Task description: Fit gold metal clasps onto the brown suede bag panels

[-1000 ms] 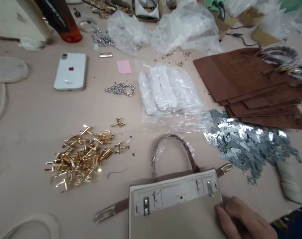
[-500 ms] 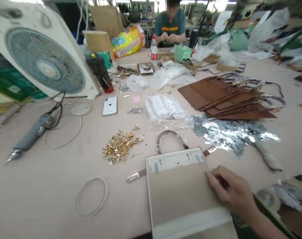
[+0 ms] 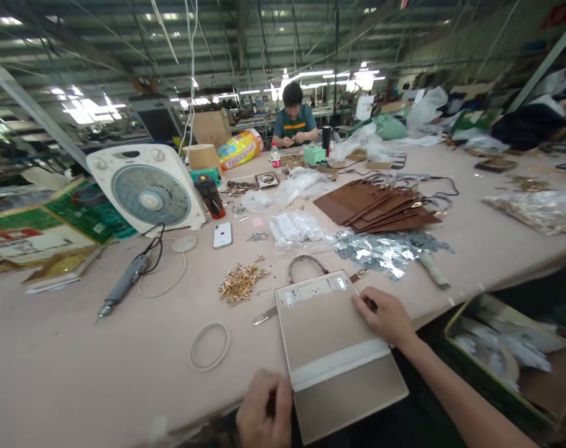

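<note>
A beige bag panel point(image 3: 329, 330) with a brown handle point(image 3: 306, 264) and strap ends lies flat at the near table edge. My right hand point(image 3: 385, 317) rests curled on the panel's right edge, fingers bent onto it. At the bottom of the view, my left hand point(image 3: 264, 407) is closed beside the panel's near left corner; something small and dark seems pinched in it, but I cannot make it out. A heap of gold metal fittings point(image 3: 241, 283) lies left of the handle. A spread of silver plates point(image 3: 380, 249) lies to its right.
An electric screwdriver point(image 3: 122, 286), a white ring point(image 3: 209, 345), a phone point(image 3: 222, 234), a box fan point(image 3: 147, 190), clear bags point(image 3: 295, 227) and stacked brown leather pieces point(image 3: 376, 205) are on the table. A person sits at the far end. A box point(image 3: 507, 354) stands below right.
The view has lifted and pulled back, now taking in the whole hall. My left hand has come into view at the bottom. My right hand stays on the panel's right edge.
</note>
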The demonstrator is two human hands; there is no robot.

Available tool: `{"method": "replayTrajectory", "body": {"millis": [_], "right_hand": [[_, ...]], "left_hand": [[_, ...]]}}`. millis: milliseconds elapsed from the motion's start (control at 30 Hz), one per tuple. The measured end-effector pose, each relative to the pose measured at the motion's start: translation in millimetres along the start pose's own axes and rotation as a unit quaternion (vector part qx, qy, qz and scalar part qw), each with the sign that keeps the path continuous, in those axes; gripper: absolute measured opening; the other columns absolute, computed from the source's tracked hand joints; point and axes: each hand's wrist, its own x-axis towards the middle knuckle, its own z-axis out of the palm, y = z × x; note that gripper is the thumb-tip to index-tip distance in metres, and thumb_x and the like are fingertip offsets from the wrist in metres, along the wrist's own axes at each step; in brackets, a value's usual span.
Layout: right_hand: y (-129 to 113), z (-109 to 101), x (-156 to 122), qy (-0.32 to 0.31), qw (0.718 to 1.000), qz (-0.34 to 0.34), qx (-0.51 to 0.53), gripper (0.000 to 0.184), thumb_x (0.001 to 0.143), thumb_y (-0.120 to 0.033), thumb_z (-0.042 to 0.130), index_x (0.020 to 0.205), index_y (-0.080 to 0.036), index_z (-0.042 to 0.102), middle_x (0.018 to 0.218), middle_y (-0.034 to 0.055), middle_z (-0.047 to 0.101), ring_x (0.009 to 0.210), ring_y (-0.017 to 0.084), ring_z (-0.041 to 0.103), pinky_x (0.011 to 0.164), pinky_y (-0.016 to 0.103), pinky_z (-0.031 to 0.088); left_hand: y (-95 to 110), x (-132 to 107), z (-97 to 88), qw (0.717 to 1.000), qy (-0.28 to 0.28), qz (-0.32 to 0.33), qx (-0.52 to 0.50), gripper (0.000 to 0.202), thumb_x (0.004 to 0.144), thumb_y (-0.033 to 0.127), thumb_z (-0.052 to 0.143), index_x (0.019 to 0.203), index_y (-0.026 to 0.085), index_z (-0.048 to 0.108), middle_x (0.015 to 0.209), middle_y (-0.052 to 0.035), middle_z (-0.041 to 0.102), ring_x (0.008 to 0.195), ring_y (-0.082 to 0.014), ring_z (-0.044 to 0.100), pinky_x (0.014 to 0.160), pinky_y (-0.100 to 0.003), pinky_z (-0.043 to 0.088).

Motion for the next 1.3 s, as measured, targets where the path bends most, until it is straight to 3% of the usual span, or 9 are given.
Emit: {"method": "replayTrajectory", "body": {"millis": [100, 200, 300, 400, 700, 867, 1000, 1133, 1300], "right_hand": [[-2.6, -1.4, -1.6, 0.013, 1.000, 0.000, 0.003, 0.036, 0.100, -0.049, 0.055, 0.074, -0.023, 0.056, 0.067, -0.0024, 0.058, 0.064, 0.014, 0.055, 0.067, 0.029, 0.038], [-3.8, -2.4, -2.9, 0.021, 1.000, 0.001, 0.007, 0.037, 0.100, -0.049, 0.055, 0.075, -0.023, 0.057, 0.066, -0.0019, 0.058, 0.063, 0.015, 0.055, 0.066, 0.029, 0.038], [-4.2, -3.1, -3.2, 0.029, 1.000, 0.004, 0.006, 0.037, 0.100, -0.049, 0.053, 0.075, -0.023, 0.058, 0.066, -0.0020, 0.058, 0.063, 0.014, 0.055, 0.066, 0.029, 0.039], [-4.6, -3.5, -2.2, 0.036, 0.999, 0.010, -0.003, 0.037, 0.100, -0.048, 0.052, 0.075, -0.022, 0.058, 0.067, -0.0018, 0.059, 0.063, 0.014, 0.055, 0.067, 0.029, 0.039], [-8.8, -5.8, 6.6, -0.018, 0.999, 0.011, -0.045, 0.037, 0.100, -0.048, 0.051, 0.073, -0.022, 0.051, 0.066, -0.0032, 0.057, 0.063, 0.014, 0.054, 0.065, 0.028, 0.035], [-6.8, -6.1, 6.8, -0.020, 0.999, 0.017, -0.045, 0.037, 0.099, -0.048, 0.052, 0.073, -0.022, 0.053, 0.067, -0.0024, 0.058, 0.064, 0.014, 0.053, 0.065, 0.029, 0.035], [-9.1, -9.6, 6.2, -0.009, 0.999, 0.010, 0.050, 0.027, 0.097, -0.045, 0.055, 0.086, -0.022, 0.063, 0.071, -0.0020, 0.058, 0.064, 0.014, 0.053, 0.064, 0.028, 0.040], [-34.8, -7.7, 15.3, 0.022, 0.983, -0.033, 0.178, 0.024, 0.099, -0.042, 0.057, 0.102, -0.021, 0.067, 0.076, -0.0006, 0.057, 0.065, 0.014, 0.053, 0.061, 0.028, 0.043], [-73.5, 12.7, 29.3, -0.036, 0.983, -0.074, 0.167, 0.018, 0.098, -0.033, 0.057, 0.105, -0.023, 0.071, 0.096, 0.0058, 0.069, 0.087, 0.020, 0.064, 0.079, 0.034, 0.053]], "left_hand": [[16.2, 55.3, 38.7, 0.988, -0.081, 0.131, 0.010, 0.009, 0.099, 0.030, 0.064, 0.104, 0.024, 0.069, 0.096, -0.0050, 0.068, 0.088, -0.0211, 0.065, 0.077, -0.033, 0.056], [21.1, 99.1, 72.5, 0.978, -0.118, 0.162, 0.053, 0.033, 0.092, 0.024, 0.073, 0.124, 0.025, 0.063, 0.121, -0.0079, 0.066, 0.117, -0.0267, 0.061, 0.102, -0.044, 0.054], [12.8, 119.1, 95.1, 0.966, -0.165, 0.173, 0.098, 0.042, 0.085, 0.023, 0.082, 0.122, 0.025, 0.063, 0.121, -0.0063, 0.066, 0.117, -0.0283, 0.060, 0.103, -0.048, 0.053], [1.7, 121.8, 106.4, 0.961, -0.164, 0.187, 0.122, 0.033, 0.085, 0.028, 0.084, 0.113, 0.025, 0.066, 0.113, -0.0053, 0.065, 0.111, -0.0281, 0.060, 0.099, -0.048, 0.053], [-2.4, 119.5, 108.7, 0.965, -0.154, 0.180, 0.111, 0.028, 0.091, 0.027, 0.077, 0.114, 0.024, 0.062, 0.116, -0.0069, 0.065, 0.113, -0.0290, 0.057, 0.100, -0.047, 0.050], [-4.7, 119.2, 106.8, 0.973, -0.151, 0.168, 0.050, 0.018, 0.090, 0.020, 0.075, 0.101, 0.022, 0.060, 0.118, -0.0066, 0.062, 0.115, -0.0262, 0.059, 0.099, -0.042, 0.050], [-3.3, 118.2, 104.9, 0.971, -0.155, 0.175, 0.054, 0.012, 0.092, 0.020, 0.074, 0.095, 0.022, 0.063, 0.109, -0.0044, 0.064, 0.109, -0.0242, 0.058, 0.097, -0.040, 0.049], [-2.7, 117.2, 103.1, 0.968, -0.155, 0.183, 0.072, 0.012, 0.092, 0.022, 0.075, 0.097, 0.022, 0.064, 0.103, -0.0035, 0.065, 0.103, -0.0239, 0.059, 0.093, -0.039, 0.048], [-4.1, 115.8, 102.5, 0.967, -0.155, 0.185, 0.081, 0.007, 0.094, 0.018, 0.070, 0.098, 0.023, 0.066, 0.103, -0.0037, 0.066, 0.103, -0.0239, 0.059, 0.094, -0.039, 0.048]]}}
